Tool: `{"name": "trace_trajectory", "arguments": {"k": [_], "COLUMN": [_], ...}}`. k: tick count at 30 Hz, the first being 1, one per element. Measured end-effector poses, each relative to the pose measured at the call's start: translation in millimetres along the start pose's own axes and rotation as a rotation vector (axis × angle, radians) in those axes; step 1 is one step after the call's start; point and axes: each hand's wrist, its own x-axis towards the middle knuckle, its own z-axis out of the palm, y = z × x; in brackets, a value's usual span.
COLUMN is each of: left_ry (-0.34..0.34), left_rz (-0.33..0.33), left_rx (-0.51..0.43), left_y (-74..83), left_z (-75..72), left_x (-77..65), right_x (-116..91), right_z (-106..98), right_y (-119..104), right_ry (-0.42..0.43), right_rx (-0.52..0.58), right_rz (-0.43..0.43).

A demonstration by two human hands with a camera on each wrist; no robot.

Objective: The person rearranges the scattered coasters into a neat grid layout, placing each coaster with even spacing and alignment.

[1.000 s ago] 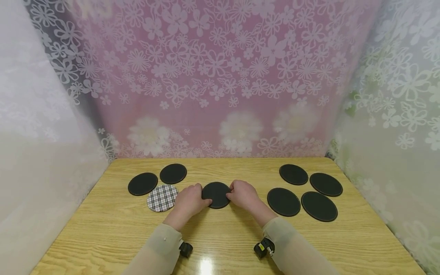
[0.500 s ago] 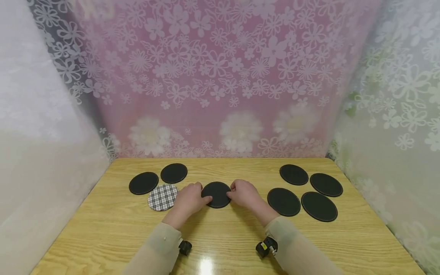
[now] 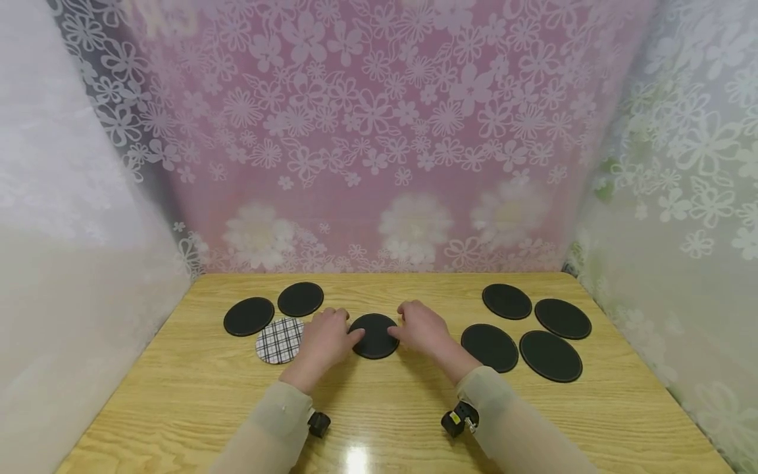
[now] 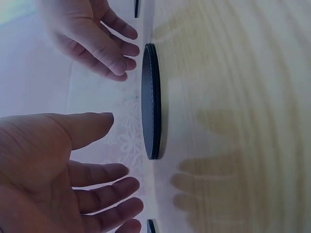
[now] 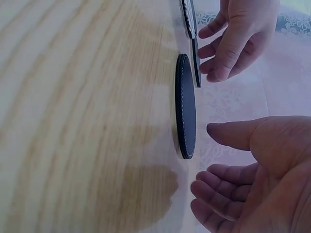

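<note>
A round black coaster (image 3: 376, 336) with a stitched rim lies at the middle of the wooden table. Seen edge-on in the left wrist view, its rim shows more than one dark layer. My left hand (image 3: 327, 339) is at the coaster's left side, thumb over its edge in the head view. Opposite it, my right hand (image 3: 423, 330) has its thumb over the right edge. Both wrist views show relaxed, parted fingers raised off the table, with a gap between them and the coaster. Neither hand holds anything. A plaid white-and-black coaster (image 3: 278, 342) lies partly behind the left hand.
Two black coasters, one at the far left (image 3: 249, 316) and one behind it (image 3: 301, 299), lie beyond the plaid one. On the right is a group of several more black coasters (image 3: 551, 355). Flowered curtains (image 3: 379, 131) enclose the table's back and sides.
Both hands have let go of the middle coaster. Their fingers have spread and risen from its edges, the right hand slightly higher. The coaster lies where it was.
</note>
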Motion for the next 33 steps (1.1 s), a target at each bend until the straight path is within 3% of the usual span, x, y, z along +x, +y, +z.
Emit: {"name": "trace_trajectory", "arguments": {"k": [17, 33], "left_ry": [0.022, 0.034], "left_rz": [-0.081, -0.120], "left_rx": [0.112, 0.084], "left_y": [-25.4, -56.6], "left_z": [-23.9, -37.4], "left_x": [5.1, 11.9], "right_x": [18, 44], "right_z": [-2, 3], "right_y": [-8, -20], "right_ry": [0.026, 0.029], "right_rx": [-0.018, -0.084], "right_rz": [-0.096, -0.189]}}
